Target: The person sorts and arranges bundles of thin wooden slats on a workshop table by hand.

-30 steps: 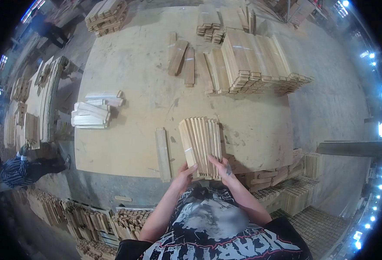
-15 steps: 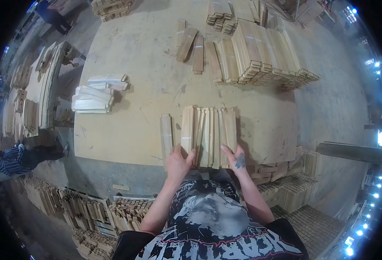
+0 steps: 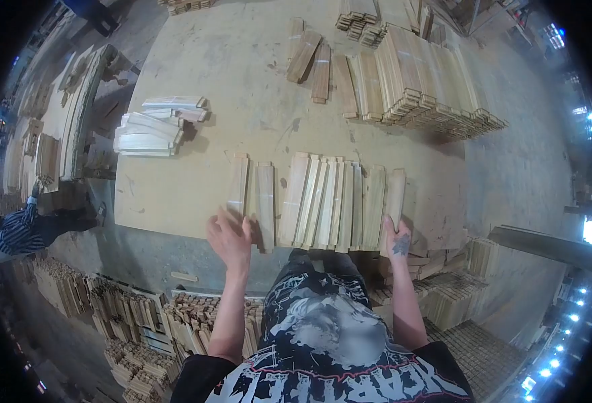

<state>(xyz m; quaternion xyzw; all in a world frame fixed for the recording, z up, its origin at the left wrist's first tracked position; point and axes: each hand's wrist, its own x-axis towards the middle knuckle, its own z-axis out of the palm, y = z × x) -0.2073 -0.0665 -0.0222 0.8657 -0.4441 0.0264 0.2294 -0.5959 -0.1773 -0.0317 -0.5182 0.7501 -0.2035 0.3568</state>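
Several wooden slats (image 3: pixel 319 201) lie side by side, slightly fanned, at the near edge of the table. My left hand (image 3: pixel 229 240) is around the near end of a slat (image 3: pixel 239 178) at the far left, thumb on one side and fingers on the other. Between that slat and the main row lies a single greyish slat (image 3: pixel 266 201). At the right end, my right hand (image 3: pixel 397 240) grips the near end of another slat (image 3: pixel 395 191). That slat stands a little apart from the row. Both hands hide the near ends of their slats.
A big stack of slats (image 3: pixel 417 74) sits at the table's far right, with a few loose slats (image 3: pixel 304 57) beside it. Pale slats (image 3: pixel 149 133) are piled at left. Bundled wood (image 3: pixel 128 305) stands on the floor near me. A person in a striped top (image 3: pixel 15 232) is at far left.
My hands have moved apart, the left one leftward with a slat past the greyish slat, the right one rightward with another. The row between them has spread out. The view has shifted slightly.
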